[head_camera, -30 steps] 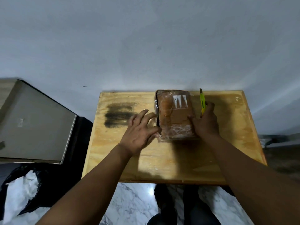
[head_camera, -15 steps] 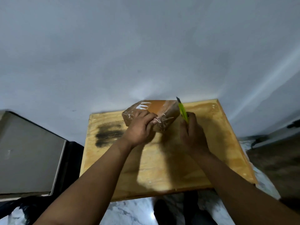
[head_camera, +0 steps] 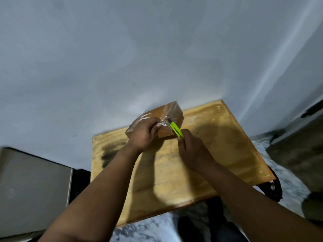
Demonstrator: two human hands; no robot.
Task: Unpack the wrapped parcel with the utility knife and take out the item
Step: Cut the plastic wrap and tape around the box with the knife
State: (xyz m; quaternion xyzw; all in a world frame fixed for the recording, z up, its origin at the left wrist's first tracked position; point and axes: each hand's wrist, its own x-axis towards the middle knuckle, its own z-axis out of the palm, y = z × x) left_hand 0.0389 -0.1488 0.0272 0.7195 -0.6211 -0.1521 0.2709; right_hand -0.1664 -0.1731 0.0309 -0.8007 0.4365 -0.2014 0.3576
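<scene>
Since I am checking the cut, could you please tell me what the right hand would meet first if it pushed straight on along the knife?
Probably the parcel: the right hand points the knife at its plastic wrap; contact is unclear.

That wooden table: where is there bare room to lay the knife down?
The table shows bare wood right of the right hand, out to its right edge, and along the near edge between the forearms. The far left is crowded: the left hand grips the wrapped parcel and the knife works there.
</scene>
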